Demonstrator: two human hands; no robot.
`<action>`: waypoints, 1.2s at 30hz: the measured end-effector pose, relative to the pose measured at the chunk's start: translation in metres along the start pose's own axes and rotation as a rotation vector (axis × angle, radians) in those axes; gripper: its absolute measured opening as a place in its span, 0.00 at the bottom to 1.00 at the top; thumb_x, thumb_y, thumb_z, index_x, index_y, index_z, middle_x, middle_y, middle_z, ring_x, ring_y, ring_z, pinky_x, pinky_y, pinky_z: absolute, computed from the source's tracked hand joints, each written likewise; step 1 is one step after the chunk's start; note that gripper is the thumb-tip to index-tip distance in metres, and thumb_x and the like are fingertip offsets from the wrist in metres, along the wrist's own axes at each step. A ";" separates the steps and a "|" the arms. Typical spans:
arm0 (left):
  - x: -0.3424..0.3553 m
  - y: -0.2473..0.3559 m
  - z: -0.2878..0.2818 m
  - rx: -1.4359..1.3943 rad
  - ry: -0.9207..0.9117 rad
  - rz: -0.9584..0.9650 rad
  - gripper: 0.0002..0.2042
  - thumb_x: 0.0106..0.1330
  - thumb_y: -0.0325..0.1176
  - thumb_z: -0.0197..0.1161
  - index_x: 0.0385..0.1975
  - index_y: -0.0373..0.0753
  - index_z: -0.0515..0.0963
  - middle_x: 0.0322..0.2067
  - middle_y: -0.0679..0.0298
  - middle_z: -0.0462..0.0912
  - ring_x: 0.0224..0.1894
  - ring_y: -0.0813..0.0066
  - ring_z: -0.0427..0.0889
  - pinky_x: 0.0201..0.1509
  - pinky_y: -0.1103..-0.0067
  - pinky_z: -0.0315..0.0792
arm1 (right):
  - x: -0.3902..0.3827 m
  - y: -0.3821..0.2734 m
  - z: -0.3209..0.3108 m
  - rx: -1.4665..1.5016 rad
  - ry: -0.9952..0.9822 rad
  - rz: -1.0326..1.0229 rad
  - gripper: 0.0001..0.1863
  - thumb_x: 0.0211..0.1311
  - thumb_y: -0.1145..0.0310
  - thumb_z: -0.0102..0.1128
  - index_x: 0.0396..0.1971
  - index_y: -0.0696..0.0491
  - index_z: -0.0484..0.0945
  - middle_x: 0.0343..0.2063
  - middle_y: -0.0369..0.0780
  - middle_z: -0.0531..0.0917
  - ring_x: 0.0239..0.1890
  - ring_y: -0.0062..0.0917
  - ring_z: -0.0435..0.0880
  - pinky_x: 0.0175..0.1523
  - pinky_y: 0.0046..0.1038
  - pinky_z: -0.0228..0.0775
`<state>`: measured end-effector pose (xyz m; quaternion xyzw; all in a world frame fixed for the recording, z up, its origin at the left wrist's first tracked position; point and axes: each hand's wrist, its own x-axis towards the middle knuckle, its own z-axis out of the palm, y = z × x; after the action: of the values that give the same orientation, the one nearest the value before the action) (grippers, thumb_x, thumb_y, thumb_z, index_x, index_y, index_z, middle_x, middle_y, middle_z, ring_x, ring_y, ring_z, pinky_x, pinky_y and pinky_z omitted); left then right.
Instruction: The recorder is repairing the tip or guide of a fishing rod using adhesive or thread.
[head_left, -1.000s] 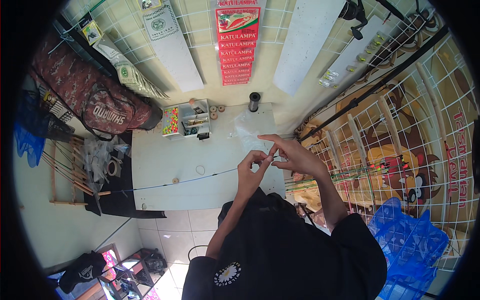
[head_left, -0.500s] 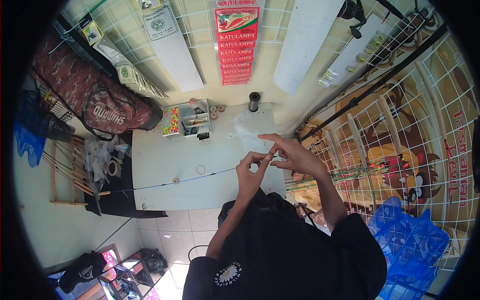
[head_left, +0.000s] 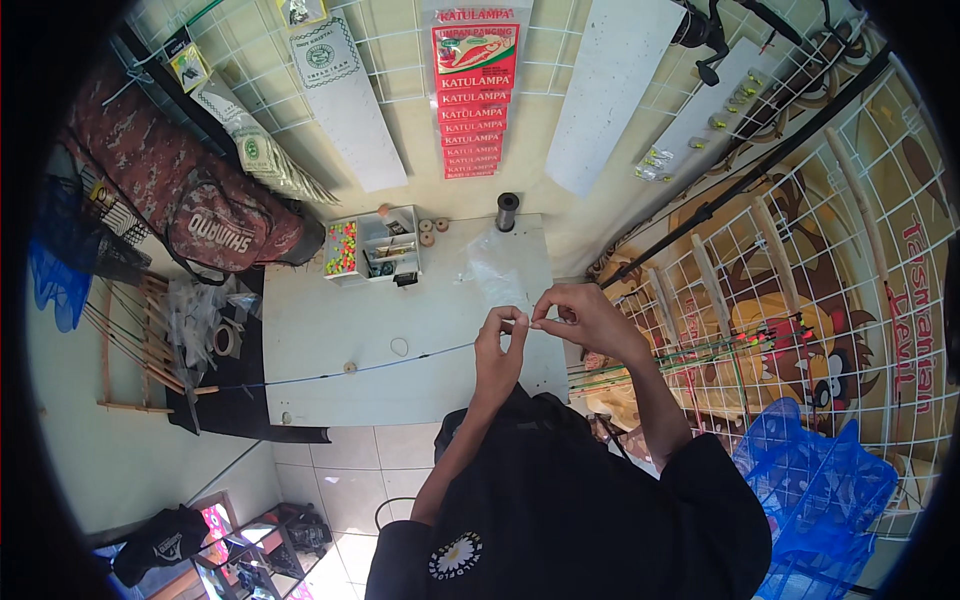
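Note:
A thin blue line (head_left: 390, 361) with dark bits along it runs taut and low across the white table (head_left: 310, 345), from a wooden stick (head_left: 207, 390) at the left to my left hand. My left hand (head_left: 494, 360) pinches its right end between thumb and fingertips. Close beside it, my right hand (head_left: 592, 322) has thumb and index finger pressed together; whatever is in that pinch is too small to make out. The fingertips of both hands almost meet above the table's right part. Behind them lies a clear plastic bag (head_left: 497, 270).
A white compartment box (head_left: 345, 275) holds colourful beads and small parts. A dark spool (head_left: 507, 212) and small cork-coloured rolls (head_left: 427, 238) stand at the back edge. A round beige piece (head_left: 350, 368) and a thin loop (head_left: 399, 346) lie on the table. Right: wire rack (head_left: 790, 290), blue net (head_left: 800, 500).
My right hand's raised, outstretched index finger has folded down into a pinch. The two hands, crossed over each other before, now sit side by side with fingertips close.

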<state>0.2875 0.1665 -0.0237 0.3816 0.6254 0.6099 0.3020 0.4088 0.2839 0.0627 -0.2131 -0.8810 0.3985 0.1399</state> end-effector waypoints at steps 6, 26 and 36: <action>-0.001 0.000 -0.001 -0.015 -0.004 -0.019 0.06 0.68 0.30 0.58 0.36 0.35 0.72 0.30 0.63 0.76 0.29 0.76 0.75 0.36 0.78 0.68 | -0.001 0.005 0.005 0.121 0.008 0.015 0.06 0.54 0.71 0.66 0.29 0.55 0.80 0.18 0.36 0.76 0.18 0.18 0.67 0.25 0.25 0.58; -0.001 0.015 -0.002 0.140 0.007 0.233 0.12 0.56 0.25 0.69 0.41 0.38 0.81 0.37 0.63 0.77 0.25 0.79 0.73 0.31 0.79 0.71 | 0.000 0.013 -0.015 -0.013 -0.108 0.159 0.09 0.51 0.67 0.64 0.27 0.57 0.80 0.22 0.43 0.79 0.26 0.33 0.77 0.35 0.33 0.69; -0.003 0.014 -0.004 0.224 0.003 0.226 0.10 0.55 0.23 0.69 0.37 0.39 0.84 0.34 0.63 0.79 0.25 0.78 0.75 0.31 0.80 0.71 | 0.002 0.017 -0.018 -0.029 -0.179 0.154 0.09 0.53 0.67 0.62 0.29 0.56 0.80 0.22 0.44 0.79 0.26 0.32 0.78 0.36 0.33 0.69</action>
<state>0.2868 0.1614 -0.0102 0.4797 0.6432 0.5671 0.1860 0.4192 0.3068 0.0617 -0.2457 -0.8767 0.4127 0.0263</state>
